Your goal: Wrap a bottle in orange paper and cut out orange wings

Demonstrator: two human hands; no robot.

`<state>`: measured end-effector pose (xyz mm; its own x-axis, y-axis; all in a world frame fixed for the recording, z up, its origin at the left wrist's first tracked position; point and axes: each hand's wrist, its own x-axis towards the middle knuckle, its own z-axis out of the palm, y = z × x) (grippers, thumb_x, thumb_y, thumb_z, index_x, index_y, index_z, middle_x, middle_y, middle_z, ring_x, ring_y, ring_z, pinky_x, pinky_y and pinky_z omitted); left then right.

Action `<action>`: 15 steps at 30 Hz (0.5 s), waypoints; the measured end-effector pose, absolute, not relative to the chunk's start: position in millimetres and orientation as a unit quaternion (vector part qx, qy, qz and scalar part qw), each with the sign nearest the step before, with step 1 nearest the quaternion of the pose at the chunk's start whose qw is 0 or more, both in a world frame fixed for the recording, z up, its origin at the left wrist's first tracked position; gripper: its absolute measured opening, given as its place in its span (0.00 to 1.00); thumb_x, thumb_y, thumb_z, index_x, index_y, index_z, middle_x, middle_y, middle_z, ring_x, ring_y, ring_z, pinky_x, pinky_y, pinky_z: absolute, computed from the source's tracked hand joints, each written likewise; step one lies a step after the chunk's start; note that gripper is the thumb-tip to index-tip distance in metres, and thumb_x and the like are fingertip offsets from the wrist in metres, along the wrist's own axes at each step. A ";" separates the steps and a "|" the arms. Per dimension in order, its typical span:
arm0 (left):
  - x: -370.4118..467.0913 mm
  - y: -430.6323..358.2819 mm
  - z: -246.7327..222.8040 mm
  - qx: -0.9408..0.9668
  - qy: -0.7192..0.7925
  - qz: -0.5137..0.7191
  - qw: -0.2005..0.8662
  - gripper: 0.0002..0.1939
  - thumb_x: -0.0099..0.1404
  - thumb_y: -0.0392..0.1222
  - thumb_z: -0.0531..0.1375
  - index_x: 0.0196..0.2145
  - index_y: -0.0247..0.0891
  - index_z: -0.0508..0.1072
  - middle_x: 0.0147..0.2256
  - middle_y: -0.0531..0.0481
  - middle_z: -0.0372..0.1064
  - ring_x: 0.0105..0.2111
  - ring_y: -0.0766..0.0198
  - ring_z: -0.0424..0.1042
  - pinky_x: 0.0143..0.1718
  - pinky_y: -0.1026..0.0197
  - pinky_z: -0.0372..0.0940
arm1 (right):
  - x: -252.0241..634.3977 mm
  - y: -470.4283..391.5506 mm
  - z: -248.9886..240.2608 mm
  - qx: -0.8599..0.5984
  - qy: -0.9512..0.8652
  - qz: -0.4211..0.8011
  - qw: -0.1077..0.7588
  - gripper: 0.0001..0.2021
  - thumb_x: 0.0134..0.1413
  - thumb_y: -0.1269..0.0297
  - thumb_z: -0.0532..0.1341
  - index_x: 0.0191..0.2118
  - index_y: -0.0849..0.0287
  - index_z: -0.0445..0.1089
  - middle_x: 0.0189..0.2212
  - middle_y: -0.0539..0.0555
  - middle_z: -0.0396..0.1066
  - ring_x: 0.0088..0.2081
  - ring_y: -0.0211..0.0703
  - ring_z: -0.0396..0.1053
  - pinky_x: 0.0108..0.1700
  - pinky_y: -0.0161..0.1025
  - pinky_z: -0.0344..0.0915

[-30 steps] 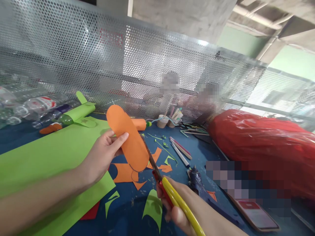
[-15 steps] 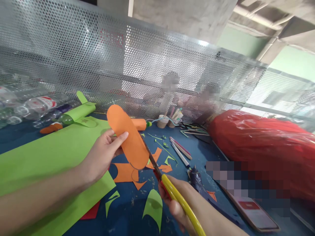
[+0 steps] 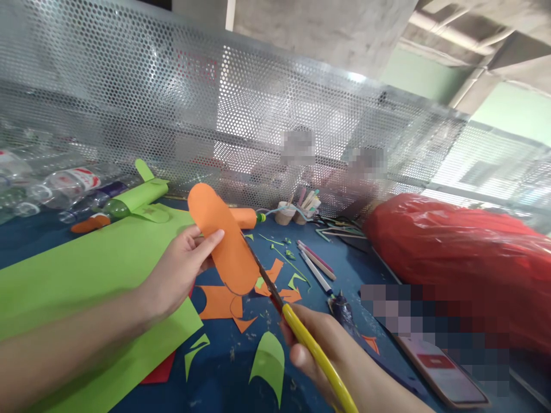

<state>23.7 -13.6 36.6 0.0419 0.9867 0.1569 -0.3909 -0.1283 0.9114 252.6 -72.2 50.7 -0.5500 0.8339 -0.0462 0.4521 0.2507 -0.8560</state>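
Note:
An orange paper strip with rounded ends [image 3: 221, 241] is pinched in my left hand [image 3: 181, 269], thumb on its front face, fingers behind. My right hand [image 3: 322, 344] is wrapped round the yellow handle of a pair of scissors [image 3: 307, 344]. The scissor blades lie along the strip's right edge and point up and left. Below the strip, orange scraps [image 3: 215, 302] and a green cut piece [image 3: 269, 358] rest on the blue table [image 3: 224, 367]. Large green sheets [image 3: 99, 258] lie under my left forearm.
Plastic bottles [image 3: 64, 186] and a green paper-wrapped bottle [image 3: 142, 195] are at the left. Cups of pens [image 3: 284, 213] stand at the back, before a perforated metal screen [image 3: 193, 103] with people behind it. Pens [image 3: 316, 272], a phone [image 3: 443, 367] and a red plastic bag [image 3: 451, 252] are on the right.
The scissor blades and my right hand have shifted slightly against the strip's right edge. My left hand and the orange strip have barely moved.

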 end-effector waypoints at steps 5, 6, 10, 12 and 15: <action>24.8 -15.4 40.9 0.455 0.335 0.601 0.566 0.13 0.62 0.45 0.64 0.44 0.38 0.74 0.42 0.47 0.79 0.42 0.58 0.77 0.42 0.60 0.72 | 251.3 -74.3 51.2 -0.427 -0.760 0.439 0.218 0.30 0.50 0.30 0.52 0.28 0.58 0.57 0.23 0.44 0.50 0.24 0.34 0.45 0.24 0.33 0.47; 25.1 -15.6 41.4 0.458 0.336 0.600 0.563 0.14 0.61 0.44 0.65 0.43 0.37 0.74 0.43 0.46 0.78 0.42 0.57 0.77 0.43 0.59 0.71 | 250.9 -74.9 52.0 -0.429 -0.761 0.436 0.218 0.30 0.50 0.30 0.52 0.28 0.58 0.57 0.23 0.44 0.50 0.24 0.34 0.45 0.24 0.33 0.47; 25.2 -14.7 39.4 0.473 0.342 0.593 0.554 0.14 0.58 0.42 0.66 0.42 0.37 0.74 0.44 0.45 0.78 0.44 0.52 0.76 0.46 0.53 0.70 | 250.2 -77.6 59.4 -0.412 -0.770 0.435 0.219 0.28 0.52 0.32 0.52 0.30 0.58 0.58 0.24 0.45 0.54 0.24 0.34 0.49 0.24 0.32 0.50; 25.0 -14.2 37.5 0.480 0.346 0.588 0.552 0.14 0.58 0.43 0.66 0.42 0.38 0.74 0.43 0.45 0.78 0.44 0.52 0.76 0.46 0.52 0.70 | 251.7 -79.2 64.1 -0.391 -0.784 0.432 0.212 0.29 0.52 0.32 0.53 0.30 0.58 0.58 0.25 0.46 0.56 0.25 0.34 0.51 0.25 0.32 0.52; 25.3 -15.8 37.0 0.486 0.359 0.578 0.548 0.14 0.58 0.44 0.67 0.41 0.39 0.74 0.43 0.46 0.78 0.45 0.51 0.76 0.46 0.53 0.70 | 256.7 -81.9 68.3 -0.396 -0.806 0.398 0.189 0.30 0.54 0.31 0.48 0.32 0.58 0.60 0.27 0.49 0.60 0.26 0.37 0.55 0.28 0.33 0.56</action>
<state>25.3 -15.8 37.0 0.0747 0.9829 0.1684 -0.2847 -0.1409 0.9482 256.7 -81.9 68.3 -0.6147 0.7887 -0.0103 0.4873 0.3694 -0.7913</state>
